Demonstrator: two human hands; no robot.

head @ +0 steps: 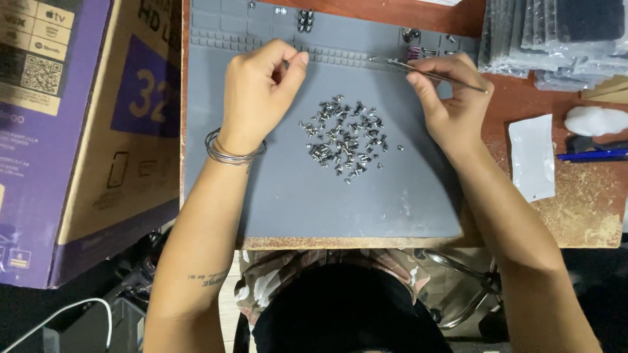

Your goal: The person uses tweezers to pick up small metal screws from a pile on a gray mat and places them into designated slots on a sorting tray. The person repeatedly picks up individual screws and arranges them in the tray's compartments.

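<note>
At the far left a big cardboard box (78, 131), purple and brown, leans past the table (589, 216) edge and stands just beside the left border of the grey mat (288, 196). Its inside cannot be seen.

Over the mat's upper left the left hand (258, 91) hovers with a bangle (232, 153) on the wrist. Thumb and forefinger are pinched together (whether anything small sits between them cannot be told).

Mid-mat lies a loose heap of small silver screws (343, 137), spread flat between the two hands and apart from both. A few strays lie off to its right and lower down. Bare mat surrounds the heap on all sides, widest toward the near edge, where the mat ends almost flush with the worn table edge.

Along the mat's far rim run moulded compartments: one near the middle holds a few dark screws (305, 19), and those toward the right hold some small metal bits (412, 34) and a purple part.

On the right, the right hand (448, 98) is closed around thin metal tweezers (418, 70), their tips pointing left just below the compartments.

Further right, off the mat, lie a white pouch (531, 157), a blue pen (592, 155) and a white wad, with a stack of clear-bagged items (549, 39) at the far corner.
</note>
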